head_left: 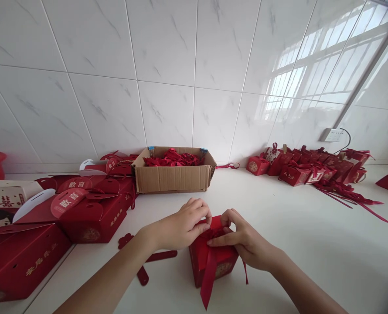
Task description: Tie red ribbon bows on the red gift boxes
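Note:
A small red gift box (199, 266) stands on the white table in front of me, with a red ribbon (209, 274) gathered on its top. One ribbon tail hangs down the front face and another hangs off the right side. My left hand (185, 222) is at the box's upper left, thumb and fingers pinched together on the ribbon. From the right, my right hand (243, 237) reaches over the top, its fingers curled around the ribbon and the index finger lying along the knot. The exact grip under the fingers is partly hidden.
An open cardboard box (172, 179) of red ribbons sits by the tiled wall. Large red boxes (89, 218) crowd the left. Small red boxes (295, 174) stand at the back right. Dark red strips (143, 275) lie left of the gift box.

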